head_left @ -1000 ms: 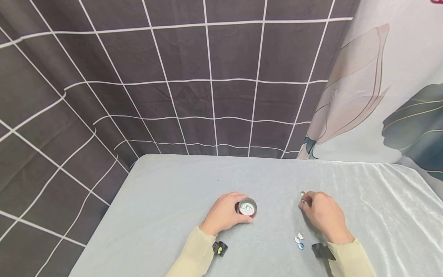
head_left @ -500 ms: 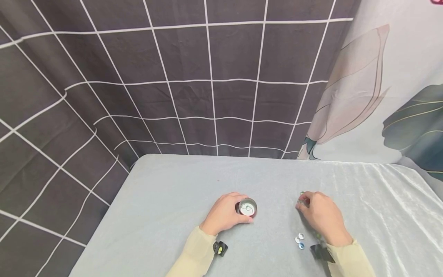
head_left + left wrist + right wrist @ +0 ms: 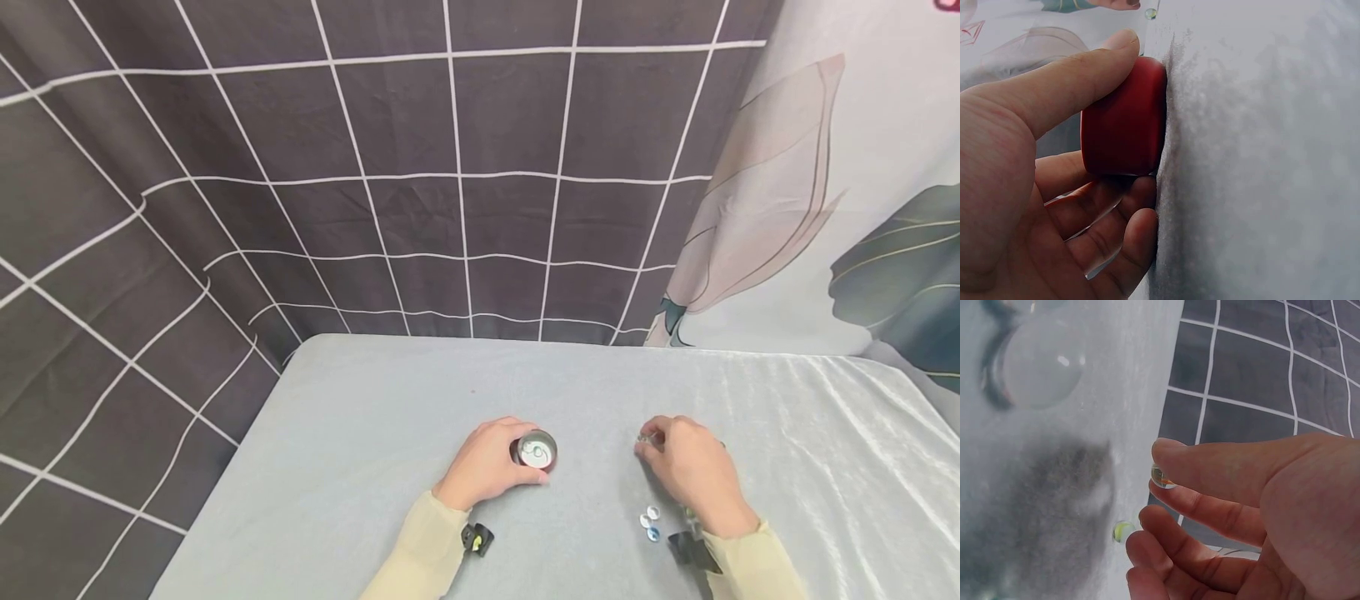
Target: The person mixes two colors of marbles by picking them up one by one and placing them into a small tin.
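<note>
My left hand (image 3: 487, 462) grips a short red can (image 3: 1125, 125) standing on the cloth, thumb on one side and fingers curled behind it. From above, its silvery inside shows in the head view, with a mark I cannot make out. My right hand (image 3: 693, 471) pinches a clear glass marble (image 3: 1161, 476) between thumb and index finger, just above the cloth. Another marble with a yellow-green swirl (image 3: 1124, 531) lies near the curled lower fingers. Three marbles, two clear (image 3: 652, 512) and one blue (image 3: 653, 534), sit together left of the right wrist.
A pale grey velvety cloth (image 3: 375, 417) covers the table. Behind it hangs a dark curtain with white grid lines (image 3: 495, 217), and a leaf-print curtain (image 3: 780, 208) at right. Something greenish (image 3: 690, 518) is partly hidden beside the right wrist.
My right hand has moved slightly left with the pinched marble, away from where the far marble lay, which it now covers. The left hand and can have stayed still.
</note>
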The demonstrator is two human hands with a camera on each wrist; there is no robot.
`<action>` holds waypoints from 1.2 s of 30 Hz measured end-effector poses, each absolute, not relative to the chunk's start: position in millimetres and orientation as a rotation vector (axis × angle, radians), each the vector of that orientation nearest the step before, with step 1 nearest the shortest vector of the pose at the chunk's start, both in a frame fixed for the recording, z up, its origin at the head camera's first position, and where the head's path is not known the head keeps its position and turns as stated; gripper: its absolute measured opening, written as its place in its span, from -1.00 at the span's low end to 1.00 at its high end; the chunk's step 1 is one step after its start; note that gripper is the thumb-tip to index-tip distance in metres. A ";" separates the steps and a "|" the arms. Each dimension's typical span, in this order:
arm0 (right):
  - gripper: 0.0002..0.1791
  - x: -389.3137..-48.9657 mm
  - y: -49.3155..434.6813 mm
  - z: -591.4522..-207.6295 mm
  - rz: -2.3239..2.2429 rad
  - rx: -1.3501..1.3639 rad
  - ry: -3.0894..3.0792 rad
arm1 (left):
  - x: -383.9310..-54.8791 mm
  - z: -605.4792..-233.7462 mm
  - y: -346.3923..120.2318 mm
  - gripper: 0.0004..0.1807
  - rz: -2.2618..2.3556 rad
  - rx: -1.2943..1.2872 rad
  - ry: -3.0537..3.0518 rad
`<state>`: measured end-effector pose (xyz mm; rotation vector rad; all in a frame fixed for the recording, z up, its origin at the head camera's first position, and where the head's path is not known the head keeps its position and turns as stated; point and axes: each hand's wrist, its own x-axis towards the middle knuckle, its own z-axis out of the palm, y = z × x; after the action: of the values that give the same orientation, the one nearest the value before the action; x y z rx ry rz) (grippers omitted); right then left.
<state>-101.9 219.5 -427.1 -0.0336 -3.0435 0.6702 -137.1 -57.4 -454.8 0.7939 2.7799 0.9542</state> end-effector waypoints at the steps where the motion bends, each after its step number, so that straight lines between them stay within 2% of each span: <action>1: -0.82 -101.7 219.1 -427.2 0.669 -0.030 -3.040 | -137.1 -454.7 -57.4 -0.38 0.953 0.795 2.780; 36: -0.86 -95.3 201.1 -425.8 0.665 0.070 -2.931 | -137.4 -455.2 -57.6 -0.34 0.932 0.804 2.788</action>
<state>-95.3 201.1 -425.8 0.0702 -2.9314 0.6646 -137.4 -57.6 -455.2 0.8035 2.7876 0.9321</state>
